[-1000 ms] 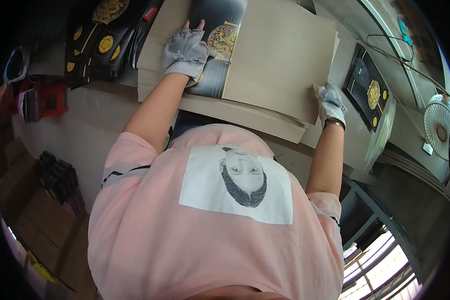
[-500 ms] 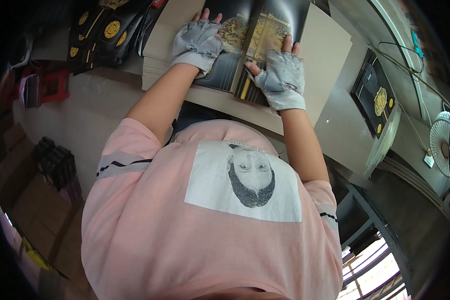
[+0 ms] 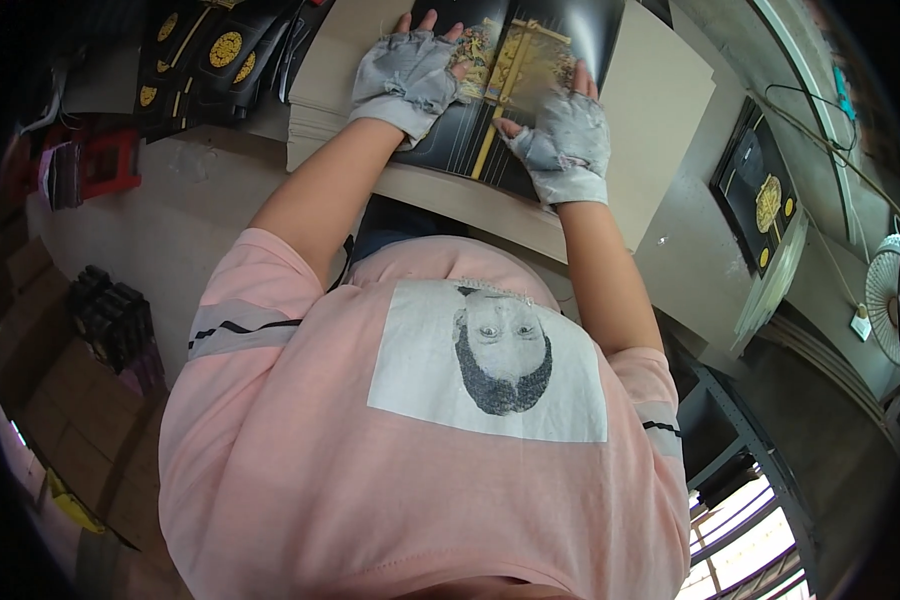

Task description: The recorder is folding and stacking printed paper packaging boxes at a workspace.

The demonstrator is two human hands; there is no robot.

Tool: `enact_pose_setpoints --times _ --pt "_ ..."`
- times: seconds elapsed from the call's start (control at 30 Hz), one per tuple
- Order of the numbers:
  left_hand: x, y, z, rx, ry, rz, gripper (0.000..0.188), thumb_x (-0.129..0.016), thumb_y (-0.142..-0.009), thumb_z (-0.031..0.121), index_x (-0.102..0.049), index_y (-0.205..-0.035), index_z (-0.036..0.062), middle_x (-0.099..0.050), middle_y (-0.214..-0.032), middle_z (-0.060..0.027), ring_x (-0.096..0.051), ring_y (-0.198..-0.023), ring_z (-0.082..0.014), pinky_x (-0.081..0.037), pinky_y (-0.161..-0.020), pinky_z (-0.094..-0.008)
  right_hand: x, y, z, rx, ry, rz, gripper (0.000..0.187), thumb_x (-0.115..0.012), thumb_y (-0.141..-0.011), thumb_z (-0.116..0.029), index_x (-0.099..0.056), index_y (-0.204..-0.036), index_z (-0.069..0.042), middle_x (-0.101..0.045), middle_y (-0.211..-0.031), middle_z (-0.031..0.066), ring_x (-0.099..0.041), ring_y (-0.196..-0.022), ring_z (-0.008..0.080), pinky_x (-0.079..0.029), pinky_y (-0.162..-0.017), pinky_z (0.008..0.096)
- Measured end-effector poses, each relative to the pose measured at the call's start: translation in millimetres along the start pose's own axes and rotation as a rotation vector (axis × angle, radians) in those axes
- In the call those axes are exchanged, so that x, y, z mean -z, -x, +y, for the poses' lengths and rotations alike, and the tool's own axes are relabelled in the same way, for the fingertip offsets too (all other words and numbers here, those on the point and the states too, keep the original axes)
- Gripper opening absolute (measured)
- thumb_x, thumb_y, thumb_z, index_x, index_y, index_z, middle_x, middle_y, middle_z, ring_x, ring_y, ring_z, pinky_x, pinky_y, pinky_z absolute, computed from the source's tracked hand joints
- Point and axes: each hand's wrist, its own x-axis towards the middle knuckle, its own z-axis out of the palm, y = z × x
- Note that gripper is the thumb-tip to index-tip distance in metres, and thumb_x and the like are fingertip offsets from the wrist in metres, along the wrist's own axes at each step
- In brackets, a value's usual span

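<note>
A glossy black printed cover sheet (image 3: 448, 150) with a gold and coloured picture lies near the top of the view. Beside it, a second black piece with a gold stripe (image 3: 498, 90) sits along its right side. Both rest on a stack of grey boards (image 3: 660, 100). My left hand (image 3: 407, 85), in a grey fingerless glove, lies flat on the left part with fingers stretched. My right hand (image 3: 565, 145), gloved likewise, presses flat on the right part, fingers extended and thumb spread. Part of the picture near its fingertips is blurred.
More black and gold printed pieces (image 3: 225, 50) lie at the upper left. On the right are a black-gold panel (image 3: 760, 190) over pale sheets and a white fan (image 3: 883, 290). A red stool-like object (image 3: 110, 160) and stacked black items (image 3: 115, 320) stand at the left.
The right black piece has shifted up and left, its lower edge now closer in line with the left sheet. My right hand moved slightly up with it; my left hand slid slightly right.
</note>
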Motion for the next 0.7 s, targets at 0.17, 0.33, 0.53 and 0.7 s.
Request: enact_pose_setpoints --times 0.17,0.33,0.53,0.7 --pt "92.5 -22.9 26.9 0.009 0.047 -0.357 0.059 -0.052 -0.1 0.045 -0.054 -0.15 0.0156 -0.048 -0.157 -0.0209 -0.045 -0.145 -0.0394 -0.038 -0.119 -0.0476 -5.6 -3.8 8.2 -0.205 0.004 0.028 0.119 -0.084 -0.063 -0.072 -0.042 -0.159 -0.015 -0.028 -0.163 0.0355 -0.034 -0.146 0.0543 -0.038 -0.118 0.0522" --pt "61.7 -5.3 13.6 -0.157 0.176 0.116 0.053 -0.051 -0.099 0.046 -0.061 -0.145 0.0207 -0.051 -0.155 -0.0199 -0.049 -0.142 -0.0406 -0.04 -0.118 -0.0474 -10.0 -7.3 8.6 -0.181 0.073 -0.107 0.12 -0.082 -0.062 -0.077 -0.042 -0.16 -0.02 -0.026 -0.165 0.033 -0.029 -0.148 0.0573 -0.035 -0.12 0.0531" --pt "66.0 -3.9 13.4 -0.176 0.176 0.087 0.051 -0.053 -0.098 0.05 -0.071 -0.133 0.0179 -0.051 -0.155 -0.0212 -0.048 -0.143 -0.0406 -0.039 -0.119 -0.0469 -10.6 -6.8 10.2 -0.176 0.078 -0.13 0.118 -0.082 -0.063 -0.076 -0.043 -0.159 -0.02 -0.026 -0.165 0.0329 -0.027 -0.149 0.0576 -0.033 -0.121 0.0535" --pt "118.5 -18.2 24.5 -0.235 -0.141 -0.473 0.062 -0.053 -0.098 0.052 -0.058 -0.148 0.0157 -0.047 -0.158 -0.0218 -0.042 -0.148 -0.0383 -0.033 -0.123 -0.0471 -10.8 -3.7 14.7 -0.199 0.036 -0.083 0.117 -0.082 -0.064 -0.075 -0.043 -0.159 -0.019 -0.029 -0.163 0.034 -0.03 -0.149 0.0551 -0.031 -0.122 0.0519"
